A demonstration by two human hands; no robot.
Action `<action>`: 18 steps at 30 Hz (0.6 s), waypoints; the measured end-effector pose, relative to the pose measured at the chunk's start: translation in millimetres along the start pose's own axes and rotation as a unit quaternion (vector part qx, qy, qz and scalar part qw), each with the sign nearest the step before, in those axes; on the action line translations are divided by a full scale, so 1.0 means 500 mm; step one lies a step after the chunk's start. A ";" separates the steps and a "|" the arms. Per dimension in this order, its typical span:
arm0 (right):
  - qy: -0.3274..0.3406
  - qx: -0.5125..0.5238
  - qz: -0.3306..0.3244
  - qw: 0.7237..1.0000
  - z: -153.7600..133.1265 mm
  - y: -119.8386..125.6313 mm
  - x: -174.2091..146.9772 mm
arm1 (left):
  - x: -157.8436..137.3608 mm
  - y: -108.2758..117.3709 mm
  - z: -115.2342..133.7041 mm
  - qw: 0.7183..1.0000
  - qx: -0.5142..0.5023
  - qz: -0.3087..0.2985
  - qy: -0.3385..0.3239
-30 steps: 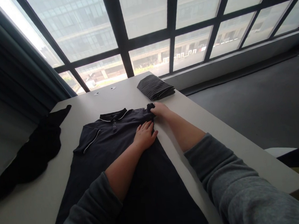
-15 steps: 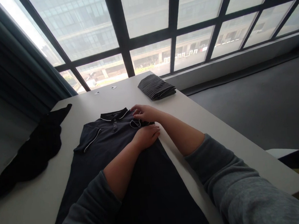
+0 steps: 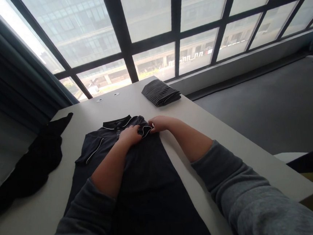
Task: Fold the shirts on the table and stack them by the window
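Observation:
A dark navy polo shirt (image 3: 147, 173) lies front up on the table, its black collar (image 3: 117, 122) with white piping pointing away from me. Its left-hand sleeve (image 3: 91, 152) is folded down over the body. My left hand (image 3: 130, 135) rests on the chest beside the buttons, fingers stretched toward the right-hand sleeve (image 3: 146, 130). Thumb and fingers of my right hand (image 3: 158, 124) pinch that sleeve's white-edged cuff at the shirt's right side. The left fingertips are partly hidden in the dark cloth.
A folded black-and-white striped garment (image 3: 161, 92) sits at the far right corner of the white table (image 3: 216, 141). Bunched black clothing (image 3: 37, 164) lies along the left side. Beyond the table are a dark curtain (image 3: 17, 64) and large windows (image 3: 147, 16).
My left hand has moved left from the shirt's right edge onto the chest. My right hand has come down from the shoulder to the cuff, and the sleeve now lies more opened out.

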State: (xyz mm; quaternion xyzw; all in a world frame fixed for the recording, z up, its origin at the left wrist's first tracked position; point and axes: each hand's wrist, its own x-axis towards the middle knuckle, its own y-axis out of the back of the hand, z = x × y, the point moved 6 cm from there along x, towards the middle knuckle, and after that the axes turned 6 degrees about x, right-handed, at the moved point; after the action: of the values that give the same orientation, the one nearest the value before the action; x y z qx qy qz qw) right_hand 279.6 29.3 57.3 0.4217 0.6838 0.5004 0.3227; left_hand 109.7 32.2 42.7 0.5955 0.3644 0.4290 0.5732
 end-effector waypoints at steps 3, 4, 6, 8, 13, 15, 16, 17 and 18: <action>0.011 -0.020 0.025 0.999 -0.007 0.003 0.000 | 0.016 0.004 -0.017 1.000 -0.002 -0.001 0.006; 0.017 -0.021 0.030 0.999 -0.008 0.008 -0.002 | 0.022 0.006 -0.020 1.000 -0.007 -0.007 0.003; 0.029 -0.023 0.038 0.999 -0.008 0.019 -0.005 | 0.037 0.015 -0.030 1.000 -0.019 -0.013 0.007; 0.031 -0.024 0.036 0.999 -0.006 0.032 -0.010 | 0.061 0.037 -0.041 0.999 -0.035 0.008 0.034; -0.073 0.066 0.029 0.995 0.052 0.064 -0.038 | 0.144 0.099 -0.020 0.988 -0.112 0.091 0.049; -0.144 0.103 0.014 0.984 0.097 0.066 -0.059 | 0.167 0.099 0.004 0.986 -0.134 0.096 0.016; -0.175 0.106 0.008 0.979 0.119 0.065 -0.070 | 0.174 0.090 0.014 0.987 -0.136 0.088 0.001; -0.199 0.098 0.009 0.975 0.139 0.065 -0.079 | 0.175 0.075 0.021 0.988 -0.132 0.074 -0.010; -0.214 0.085 0.018 0.973 0.155 0.066 -0.086 | 0.173 0.055 0.027 0.991 -0.123 0.056 -0.019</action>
State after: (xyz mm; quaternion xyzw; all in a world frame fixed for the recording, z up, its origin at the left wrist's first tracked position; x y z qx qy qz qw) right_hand 373.5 27.3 67.1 0.5573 0.6313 0.3446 0.4149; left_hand 152.2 105.3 78.4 0.5476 0.2640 0.4909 0.6241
